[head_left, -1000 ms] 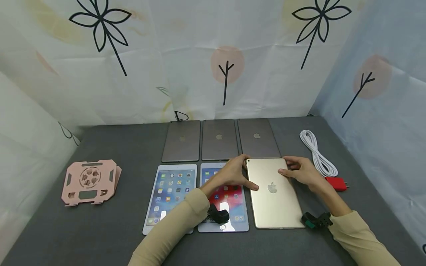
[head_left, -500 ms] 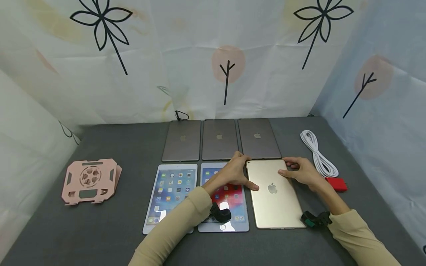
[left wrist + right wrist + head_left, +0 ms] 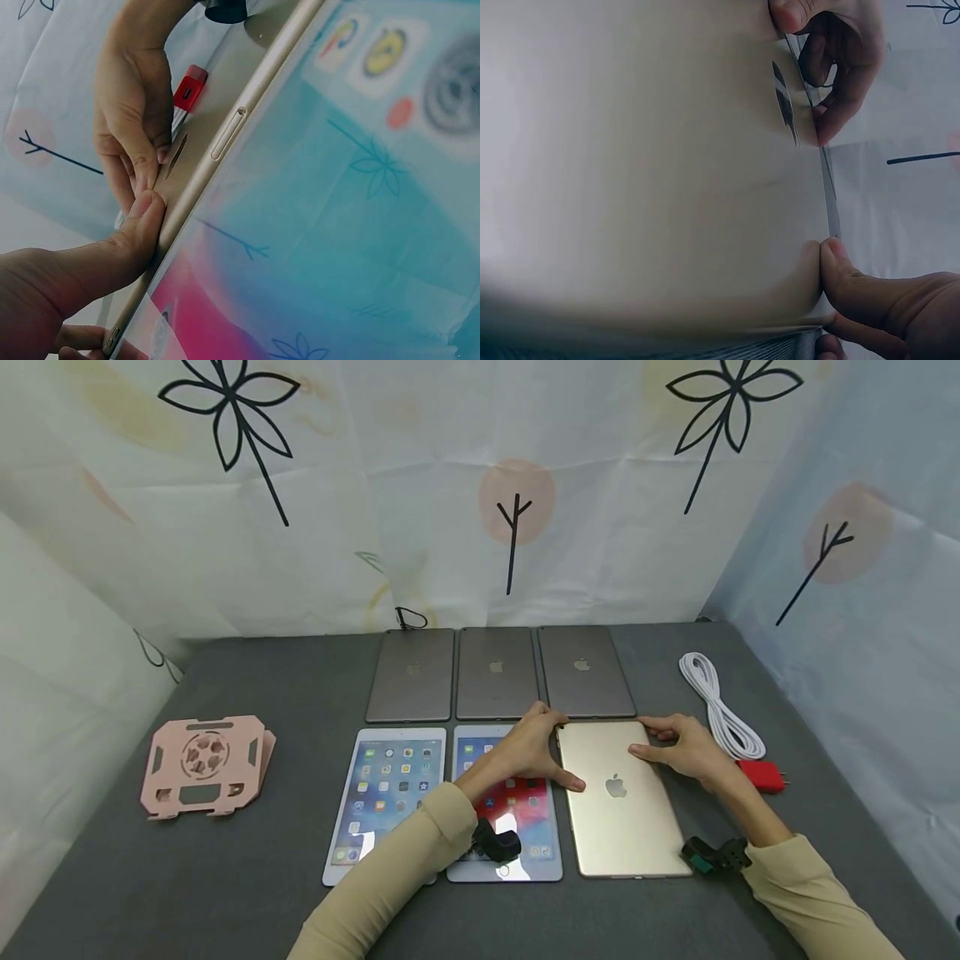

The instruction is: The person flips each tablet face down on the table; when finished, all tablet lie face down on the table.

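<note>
A gold tablet lies back side up, its apple logo showing, in the front row at the right. My left hand grips its left edge near the far corner, with the thumb on the back. At the far right corner, my right hand pinches it, thumb on top and fingers at the edge. In the left wrist view the left thumb presses beside the rim. The right wrist view has the right thumb on the edge, with fingertips partly hidden beneath.
White tablets with lit screens lie to the left, one at the far left and one under my left forearm. Behind stand three dark grey tablets in a row. A white cable, red charger and pink stand flank them.
The gold tablet's far edge has come slightly down and nearer, leaving the dark tablet behind it less covered. Both hands keep their hold and barely shift.
</note>
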### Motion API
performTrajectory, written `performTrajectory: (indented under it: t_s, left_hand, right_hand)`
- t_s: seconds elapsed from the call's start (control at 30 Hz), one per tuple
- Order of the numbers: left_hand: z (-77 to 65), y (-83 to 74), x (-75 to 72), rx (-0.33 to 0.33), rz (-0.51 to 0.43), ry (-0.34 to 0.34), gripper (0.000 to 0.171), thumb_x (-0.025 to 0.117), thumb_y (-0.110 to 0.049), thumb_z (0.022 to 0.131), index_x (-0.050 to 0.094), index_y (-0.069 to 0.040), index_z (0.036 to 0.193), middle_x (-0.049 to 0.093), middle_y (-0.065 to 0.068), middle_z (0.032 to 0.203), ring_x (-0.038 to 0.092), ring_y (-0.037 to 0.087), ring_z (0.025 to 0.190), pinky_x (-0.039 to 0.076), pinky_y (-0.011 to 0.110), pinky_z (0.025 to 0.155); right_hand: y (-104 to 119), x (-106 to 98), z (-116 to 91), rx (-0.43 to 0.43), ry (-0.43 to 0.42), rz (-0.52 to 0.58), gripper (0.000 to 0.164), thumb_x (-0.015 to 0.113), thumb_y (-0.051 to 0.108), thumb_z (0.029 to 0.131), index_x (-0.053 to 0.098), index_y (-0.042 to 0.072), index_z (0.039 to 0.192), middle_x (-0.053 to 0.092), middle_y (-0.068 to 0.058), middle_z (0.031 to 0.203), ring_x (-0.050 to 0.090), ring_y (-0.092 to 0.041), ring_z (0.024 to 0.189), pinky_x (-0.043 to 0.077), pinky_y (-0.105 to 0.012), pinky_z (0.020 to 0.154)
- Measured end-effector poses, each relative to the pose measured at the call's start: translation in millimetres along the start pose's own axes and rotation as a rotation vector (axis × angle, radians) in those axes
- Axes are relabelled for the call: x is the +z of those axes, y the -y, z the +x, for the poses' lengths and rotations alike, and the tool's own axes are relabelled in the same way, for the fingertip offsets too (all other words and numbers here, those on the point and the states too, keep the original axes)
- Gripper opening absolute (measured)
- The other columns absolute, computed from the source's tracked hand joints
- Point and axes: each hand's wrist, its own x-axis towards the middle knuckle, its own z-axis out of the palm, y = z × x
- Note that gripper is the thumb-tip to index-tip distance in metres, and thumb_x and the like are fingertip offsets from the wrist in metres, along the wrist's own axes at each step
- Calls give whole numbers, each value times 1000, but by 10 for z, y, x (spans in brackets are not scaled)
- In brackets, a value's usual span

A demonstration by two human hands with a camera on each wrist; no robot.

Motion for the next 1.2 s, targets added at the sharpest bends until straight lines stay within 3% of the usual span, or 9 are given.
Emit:
performTrajectory:
  t_s: [0.43, 0.7, 0.87, 1.1, 1.2]
  left_hand:
    - [-1, 12, 32, 19, 15, -17, 102, 96, -48, 65, 53, -9, 149, 49, 12, 145, 53, 25, 127, 52, 36, 105]
    - [3, 3, 30, 12, 34, -25, 102, 96, -50, 65, 53, -10, 148, 50, 13, 143, 55, 24, 120, 54, 35, 102]
    - [4, 4, 30, 20, 39, -21, 102, 95, -49, 65, 53, -9, 149, 50, 13, 144, 55, 25, 122, 53, 36, 103]
    - [-8, -6, 13, 11, 19, -14, 103, 96, -49, 65, 52, -9, 150, 50, 13, 143, 53, 23, 123, 52, 34, 103]
    - [-16, -9, 10, 12, 18, -12, 104, 95, -48, 66, 50, -8, 151, 50, 13, 144, 52, 24, 124, 51, 34, 105]
  right_hand:
    - [-13, -9, -2, -16, -7, -22, 68, 80, 21, 89, 52, -12, 142, 60, -34, 127, 57, -43, 110, 53, -43, 84]
    - [2, -1, -5, -8, -31, -24, 66, 81, 22, 89, 55, -13, 139, 61, -31, 121, 58, -39, 106, 50, -34, 79]
    - [2, 19, -24, -11, -37, -35, 64, 80, 22, 89, 56, -11, 138, 61, -28, 119, 57, -37, 105, 48, -34, 80]
    - [18, 32, -49, -46, -48, -111, 65, 78, 25, 91, 54, -12, 138, 60, -31, 119, 58, -42, 106, 51, -54, 89]
    - [28, 42, -72, -66, -56, -130, 67, 76, 23, 92, 50, -13, 141, 58, -34, 119, 58, -44, 106, 51, -58, 90]
